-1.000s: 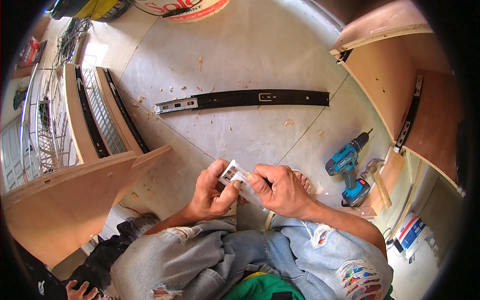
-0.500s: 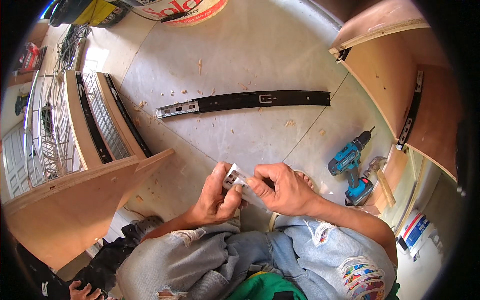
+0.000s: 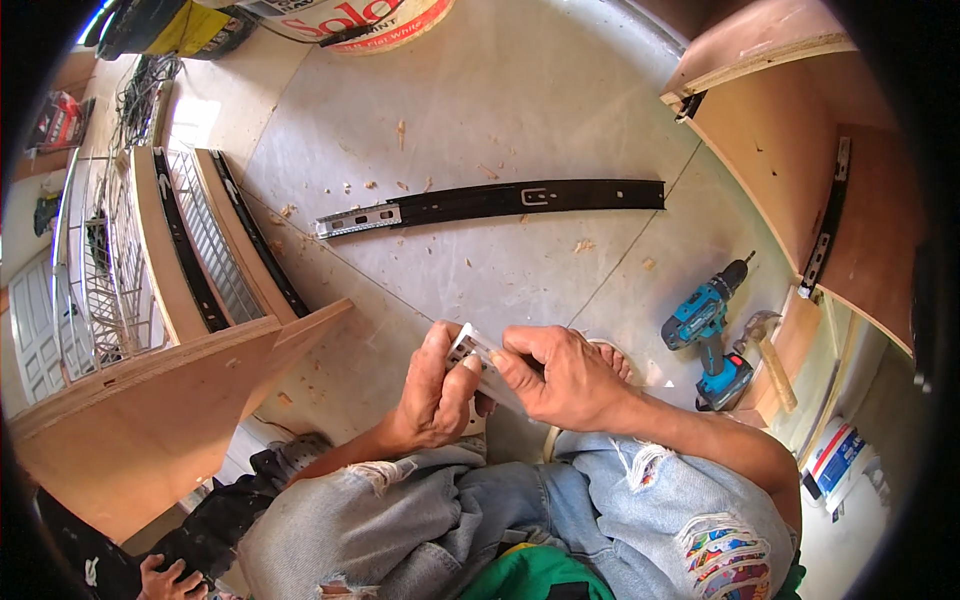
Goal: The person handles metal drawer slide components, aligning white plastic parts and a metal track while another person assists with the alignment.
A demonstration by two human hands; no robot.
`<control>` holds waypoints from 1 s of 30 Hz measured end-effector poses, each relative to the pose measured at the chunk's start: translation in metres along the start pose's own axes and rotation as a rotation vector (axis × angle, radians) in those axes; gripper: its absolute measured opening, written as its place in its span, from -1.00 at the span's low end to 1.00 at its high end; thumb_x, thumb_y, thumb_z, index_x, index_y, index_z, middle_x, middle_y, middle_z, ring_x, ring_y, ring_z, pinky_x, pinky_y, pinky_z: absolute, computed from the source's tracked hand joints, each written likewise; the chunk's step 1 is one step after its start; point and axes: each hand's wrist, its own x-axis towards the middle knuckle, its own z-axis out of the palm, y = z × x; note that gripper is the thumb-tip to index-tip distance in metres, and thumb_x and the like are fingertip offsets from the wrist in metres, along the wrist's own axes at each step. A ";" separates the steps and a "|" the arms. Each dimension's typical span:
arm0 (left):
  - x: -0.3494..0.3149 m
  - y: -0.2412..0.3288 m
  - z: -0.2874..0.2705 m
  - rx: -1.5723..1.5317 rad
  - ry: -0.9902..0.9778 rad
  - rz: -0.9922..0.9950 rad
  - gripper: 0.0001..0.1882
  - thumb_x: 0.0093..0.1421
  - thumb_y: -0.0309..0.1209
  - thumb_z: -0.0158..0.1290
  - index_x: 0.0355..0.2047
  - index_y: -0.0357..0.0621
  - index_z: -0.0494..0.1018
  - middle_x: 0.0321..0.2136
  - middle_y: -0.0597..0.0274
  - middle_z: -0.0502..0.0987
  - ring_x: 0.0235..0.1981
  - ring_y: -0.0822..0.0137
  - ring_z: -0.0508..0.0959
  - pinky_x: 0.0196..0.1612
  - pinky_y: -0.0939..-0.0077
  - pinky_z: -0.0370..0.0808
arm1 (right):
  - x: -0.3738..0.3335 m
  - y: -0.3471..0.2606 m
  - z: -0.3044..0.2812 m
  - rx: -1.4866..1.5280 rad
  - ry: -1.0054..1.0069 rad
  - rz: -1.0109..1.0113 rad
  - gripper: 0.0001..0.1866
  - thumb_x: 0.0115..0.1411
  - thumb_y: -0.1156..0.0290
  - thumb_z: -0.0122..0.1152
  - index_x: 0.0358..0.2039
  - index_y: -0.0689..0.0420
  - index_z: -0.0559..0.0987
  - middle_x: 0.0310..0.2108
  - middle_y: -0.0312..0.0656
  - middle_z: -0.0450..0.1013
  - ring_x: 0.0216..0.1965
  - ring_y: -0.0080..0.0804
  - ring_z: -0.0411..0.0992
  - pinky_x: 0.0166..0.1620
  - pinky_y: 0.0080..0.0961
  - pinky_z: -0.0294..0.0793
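Observation:
Above my lap, both hands hold a pale, slotted piece (image 3: 470, 338) that looks like the end of a drawer slide, partly in a whitish, see-through wrapper. My left hand (image 3: 432, 392) is closed around its left side, thumb bent against it. My right hand (image 3: 572, 380) pinches it from the right, thumb pressed on its face. Fingers cover much of the piece. Beyond my hands, a black drawer slide (image 3: 470, 203) with a silver slotted end lies across the floor.
At right, a teal cordless drill (image 3: 706, 325) and a hammer (image 3: 770, 370) lie beside an open wooden cabinet (image 3: 745, 170). A wooden drawer (image 3: 150, 400) with black slides stands at left. Buckets (image 3: 350, 25) are at the far side. Another person's hand (image 3: 170, 580) shows at lower left.
My hands have shifted very slightly and the held piece has tilted a little, with my left thumb moved on it. The grip of both hands stays much the same.

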 end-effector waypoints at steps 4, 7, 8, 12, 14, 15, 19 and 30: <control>0.002 -0.003 0.001 0.099 0.104 0.119 -0.90 0.21 -0.51 -0.19 -0.35 -0.30 0.28 -0.62 0.23 0.40 -0.69 0.50 0.38 -0.64 0.55 0.34 | 0.003 -0.004 0.000 -0.005 -0.017 0.001 -0.62 0.30 0.20 0.03 -0.51 0.25 0.32 -0.64 0.12 0.26 -0.55 0.21 0.27 -0.46 -0.13 0.28; 0.004 -0.012 0.000 0.181 0.171 0.222 -0.91 0.17 -0.50 -0.16 -0.43 -0.26 0.29 -0.63 0.29 0.36 -0.70 0.54 0.31 -0.63 0.58 0.29 | 0.003 0.002 0.008 0.026 -0.009 -0.013 -0.65 0.31 0.22 0.00 -0.49 0.25 0.33 -0.63 0.14 0.29 -0.50 0.24 0.33 -0.43 -0.08 0.30; 0.005 -0.013 0.001 0.163 0.212 0.232 -0.92 0.15 -0.51 -0.15 -0.47 -0.25 0.29 -0.63 0.32 0.33 -0.69 0.56 0.27 -0.63 0.59 0.26 | 0.004 0.001 0.008 0.028 -0.006 -0.014 -0.65 0.31 0.22 0.00 -0.49 0.25 0.33 -0.63 0.14 0.29 -0.50 0.24 0.33 -0.43 -0.08 0.30; 0.005 -0.008 0.001 0.162 0.253 0.228 -0.93 0.10 -0.51 -0.13 -0.49 -0.24 0.30 -0.63 0.34 0.29 -0.65 0.56 0.25 -0.61 0.56 0.26 | 0.007 -0.003 0.008 -0.007 -0.034 -0.019 -0.68 0.33 0.25 -0.03 -0.46 0.24 0.34 -0.60 0.15 0.33 -0.45 0.25 0.37 -0.41 -0.05 0.31; 0.006 -0.009 0.002 0.174 0.253 0.283 -0.94 0.09 -0.52 -0.13 -0.47 -0.26 0.31 -0.63 0.35 0.27 -0.62 0.56 0.24 -0.58 0.55 0.25 | 0.007 -0.005 0.006 -0.009 -0.049 0.009 -0.68 0.33 0.25 -0.03 -0.46 0.24 0.35 -0.59 0.15 0.34 -0.44 0.25 0.38 -0.40 -0.04 0.31; 0.008 -0.009 0.002 0.176 0.251 0.284 -0.94 0.09 -0.52 -0.13 -0.47 -0.26 0.31 -0.63 0.35 0.27 -0.62 0.56 0.24 -0.58 0.55 0.25 | 0.008 -0.006 0.005 -0.018 -0.048 0.012 -0.69 0.33 0.25 -0.04 -0.45 0.24 0.35 -0.59 0.15 0.35 -0.44 0.25 0.38 -0.40 -0.04 0.32; 0.012 -0.019 0.002 0.181 0.288 0.263 -0.94 0.12 -0.53 -0.13 -0.45 -0.27 0.32 -0.63 0.36 0.27 -0.61 0.55 0.22 -0.56 0.56 0.23 | 0.009 -0.001 0.011 -0.037 0.045 -0.074 -0.69 0.34 0.25 -0.04 -0.45 0.23 0.36 -0.59 0.16 0.36 -0.45 0.25 0.39 -0.39 -0.03 0.34; 0.022 -0.004 -0.002 -0.026 0.275 0.253 -0.88 0.21 -0.45 -0.08 -0.37 -0.27 0.38 -0.63 0.41 0.36 -0.65 0.63 0.28 -0.60 0.68 0.22 | 0.024 -0.002 0.009 0.046 0.109 -0.079 -0.63 0.34 0.24 -0.03 -0.52 0.26 0.37 -0.65 0.13 0.31 -0.55 0.20 0.34 -0.48 -0.14 0.31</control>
